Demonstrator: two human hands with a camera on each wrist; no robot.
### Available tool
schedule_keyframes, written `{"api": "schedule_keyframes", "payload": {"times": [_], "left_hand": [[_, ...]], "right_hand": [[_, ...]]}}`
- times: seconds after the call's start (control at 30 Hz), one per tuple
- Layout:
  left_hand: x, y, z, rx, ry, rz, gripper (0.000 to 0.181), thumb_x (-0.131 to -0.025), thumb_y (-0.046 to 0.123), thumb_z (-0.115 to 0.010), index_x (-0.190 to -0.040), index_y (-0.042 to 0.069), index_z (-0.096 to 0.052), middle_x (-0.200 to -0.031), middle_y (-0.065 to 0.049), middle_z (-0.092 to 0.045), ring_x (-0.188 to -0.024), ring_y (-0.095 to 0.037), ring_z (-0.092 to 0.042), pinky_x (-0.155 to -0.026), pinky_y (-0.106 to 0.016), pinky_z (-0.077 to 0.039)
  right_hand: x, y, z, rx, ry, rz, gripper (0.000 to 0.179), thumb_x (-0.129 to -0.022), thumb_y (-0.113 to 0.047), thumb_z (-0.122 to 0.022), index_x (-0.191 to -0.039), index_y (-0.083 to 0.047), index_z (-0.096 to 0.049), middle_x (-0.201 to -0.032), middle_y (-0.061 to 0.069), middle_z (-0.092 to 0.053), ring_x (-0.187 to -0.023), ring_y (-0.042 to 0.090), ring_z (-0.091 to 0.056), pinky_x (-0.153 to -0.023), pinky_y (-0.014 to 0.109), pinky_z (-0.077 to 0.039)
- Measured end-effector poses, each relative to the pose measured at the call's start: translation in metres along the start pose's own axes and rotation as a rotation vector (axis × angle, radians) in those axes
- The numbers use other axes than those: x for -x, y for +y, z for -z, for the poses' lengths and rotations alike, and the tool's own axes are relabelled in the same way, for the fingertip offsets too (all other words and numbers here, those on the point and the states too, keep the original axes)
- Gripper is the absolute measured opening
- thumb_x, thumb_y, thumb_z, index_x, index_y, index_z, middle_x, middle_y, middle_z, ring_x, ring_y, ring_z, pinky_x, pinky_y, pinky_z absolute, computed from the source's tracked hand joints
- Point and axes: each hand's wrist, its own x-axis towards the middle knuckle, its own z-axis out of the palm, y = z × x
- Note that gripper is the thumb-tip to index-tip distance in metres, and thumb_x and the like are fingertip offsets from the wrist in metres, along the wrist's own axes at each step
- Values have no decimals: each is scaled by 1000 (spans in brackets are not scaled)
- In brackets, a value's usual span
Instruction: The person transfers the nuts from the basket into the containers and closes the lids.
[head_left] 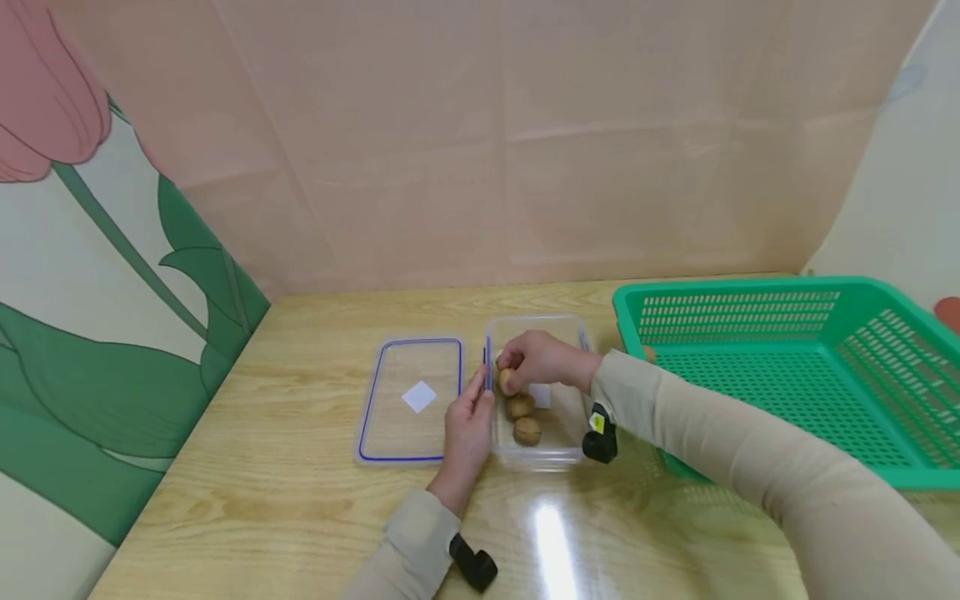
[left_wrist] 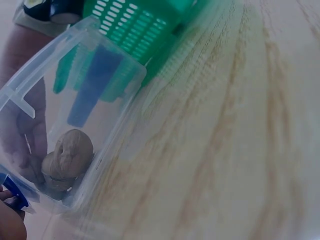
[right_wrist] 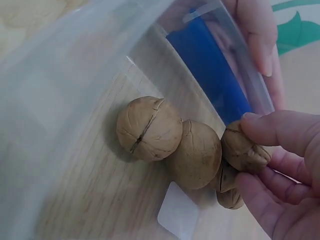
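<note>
A clear plastic container (head_left: 551, 458) stands on the table with several walnuts along its left side. Thumb and fingers of my right hand (head_left: 543, 360) pinch one walnut (right_wrist: 245, 147) low inside it, close by the wall with the blue-lined flap (right_wrist: 207, 65). Beside that one lie more walnuts (right_wrist: 150, 129) in a row, partly overlapping in the right wrist view. My left hand (head_left: 467, 429) rests against the container's left outer side, its fingers fairly straight along the flap. A white square label (right_wrist: 178, 211) shows near the walnuts.
Left of the container lies its clear lid (head_left: 390, 417) with a blue seal and a white label. A large green basket (head_left: 750, 287) stands on the right, with a brown round thing (head_left: 648, 354) at its left inner edge. A pinkish sheet (head_left: 495, 167) hangs behind the table.
</note>
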Motion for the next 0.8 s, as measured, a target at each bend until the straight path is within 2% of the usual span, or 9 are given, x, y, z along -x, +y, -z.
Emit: {"api": "schedule_keyframes", "payload": {"times": [0.13, 0.3, 0.4, 0.53, 0.67, 0.8], "left_hand": [[-1, 1, -1, 9, -8, -8, 41, -93, 4, -48, -134, 2, -47, -136, -13, -47, -128, -24, -41, -108, -37, -34], [1, 1, -1, 20, -18, 1, 41, -93, 5, -48, -134, 4, -47, -137, -12, -46, -129, -24, -40, -109, -38, -33], [1, 1, 0, 21, -26, 15, 42, -93, 5, -48, -134, 4, -46, -138, -11, -45, -130, -26, -39, -109, -38, -32], [3, 2, 1, 17, -32, 63, 42, -93, 7, -47, -136, 7, -46, -140, -8, -44, -131, -25, -38, -108, -38, -33], [4, 4, 3, 24, -40, 98, 43, -94, 7, -45, -137, 10, -44, -142, -8, -41, -132, -25, -37, -107, -38, -35], [5, 4, 9, 44, -45, 89, 44, -94, 7, -44, -138, 9, -43, -143, -8, -40, -132, -25, -36, -108, -38, -34]], "right_hand": [[4, -2, 4, -7, 40, 20, 30, -69, -13, -76, -95, -3, -66, -87, 4, -67, -81, 15, -58, -71, 25, -51], [15, -7, 18, -68, 139, 49, 32, -75, -16, -73, -102, -1, -66, -101, 11, -67, -94, 21, -59, -81, 33, -53], [29, -7, 31, -88, 188, 80, 30, -80, -17, -71, -105, -3, -65, -105, 12, -66, -98, 23, -60, -84, 35, -53], [58, -1, 58, -65, 229, 101, 28, -85, -19, -67, -109, -5, -64, -106, 11, -66, -99, 24, -61, -83, 38, -54], [89, 22, 88, -31, 265, 55, 36, -88, -28, -63, -116, -6, -61, -109, 10, -64, -102, 23, -58, -86, 39, -50], [110, 65, 110, -27, 305, -25, 44, -88, -34, -62, -120, -4, -58, -114, 12, -63, -107, 26, -56, -89, 40, -47]]}}
